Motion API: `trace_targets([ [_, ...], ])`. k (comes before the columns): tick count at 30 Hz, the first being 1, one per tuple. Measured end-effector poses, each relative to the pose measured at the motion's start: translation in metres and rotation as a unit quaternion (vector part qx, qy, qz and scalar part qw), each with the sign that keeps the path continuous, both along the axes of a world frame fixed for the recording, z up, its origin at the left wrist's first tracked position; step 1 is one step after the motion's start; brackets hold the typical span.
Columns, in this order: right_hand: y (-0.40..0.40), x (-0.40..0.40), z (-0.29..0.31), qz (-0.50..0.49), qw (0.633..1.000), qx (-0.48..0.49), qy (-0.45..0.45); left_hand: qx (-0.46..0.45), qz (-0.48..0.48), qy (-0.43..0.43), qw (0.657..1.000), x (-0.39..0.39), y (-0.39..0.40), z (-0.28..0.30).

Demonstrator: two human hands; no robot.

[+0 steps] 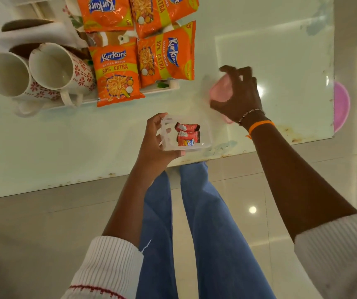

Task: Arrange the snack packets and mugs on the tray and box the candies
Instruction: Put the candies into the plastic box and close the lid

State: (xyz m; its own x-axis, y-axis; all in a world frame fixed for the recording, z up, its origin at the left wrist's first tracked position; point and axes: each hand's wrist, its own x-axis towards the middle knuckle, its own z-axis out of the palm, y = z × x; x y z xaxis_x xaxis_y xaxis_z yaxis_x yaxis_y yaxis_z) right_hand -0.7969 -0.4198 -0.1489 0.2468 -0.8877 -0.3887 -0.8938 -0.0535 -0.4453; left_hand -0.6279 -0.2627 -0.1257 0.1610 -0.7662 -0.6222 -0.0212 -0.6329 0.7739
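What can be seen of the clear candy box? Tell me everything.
The clear candy box is a small, squarish container of see-through plastic with rounded corners, open on top with no lid on it. Two red-wrapped candies lie inside. The left hand grips its left side, fingers curled over the rim, holding it at the near edge of the glass table. Whether it rests on the glass or is lifted cannot be told.

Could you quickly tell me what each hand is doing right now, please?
Left hand: closed on the clear candy box, which holds red candies.
Right hand: fingers curled around a pink lid above the table.
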Motion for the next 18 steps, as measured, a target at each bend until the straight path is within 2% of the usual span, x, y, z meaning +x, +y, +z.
trace_targets([
  [1,0.001,-0.005,0.006,-0.075,0.994,0.015,-0.076,0.005,0.011,0.013,1.0,0.002,0.0,0.0],
  [2,0.003,-0.01,0.013,-0.161,0.972,0.039,-0.166,0.011,0.024,0.029,0.999,0.004,0.0,0.0],
  [3,0.006,-0.016,0.022,-0.255,0.925,0.077,-0.271,0.016,0.038,0.044,0.998,0.006,0.0,0.0],
  [4,0.011,-0.021,0.031,-0.344,0.849,0.132,-0.378,0.019,0.05,0.058,0.997,0.008,-0.001,0.0],
  [5,0.017,-0.026,0.036,-0.403,0.765,0.196,-0.462,0.02,0.059,0.069,0.996,0.009,-0.002,0.0],
  [6,0.025,-0.03,0.04,-0.422,0.709,0.244,-0.51,0.017,0.064,0.076,0.995,0.01,-0.003,0.0],
  [7,0.035,-0.03,0.043,-0.407,0.695,0.274,-0.526,0.014,0.063,0.081,0.995,0.011,-0.005,0.0],
  [8,0.044,-0.029,0.044,-0.372,0.708,0.293,-0.523,0.013,0.062,0.087,0.994,0.011,-0.007,0.001],
  [11,0.068,-0.018,0.04,-0.253,0.784,0.311,-0.474,0.017,0.065,0.115,0.991,0.011,-0.012,0.002],
  [13,0.075,-0.012,0.037,-0.205,0.826,0.307,-0.427,0.01,0.044,0.104,0.994,0.01,-0.015,0.004],
  [15,0.075,-0.012,0.035,-0.176,0.85,0.303,-0.392,0.009,0.018,0.088,0.996,0.009,-0.018,0.007],
  [18,0.069,-0.012,0.035,-0.14,0.865,0.323,-0.359,0.017,0.006,0.087,0.996,0.013,-0.02,0.008],
])
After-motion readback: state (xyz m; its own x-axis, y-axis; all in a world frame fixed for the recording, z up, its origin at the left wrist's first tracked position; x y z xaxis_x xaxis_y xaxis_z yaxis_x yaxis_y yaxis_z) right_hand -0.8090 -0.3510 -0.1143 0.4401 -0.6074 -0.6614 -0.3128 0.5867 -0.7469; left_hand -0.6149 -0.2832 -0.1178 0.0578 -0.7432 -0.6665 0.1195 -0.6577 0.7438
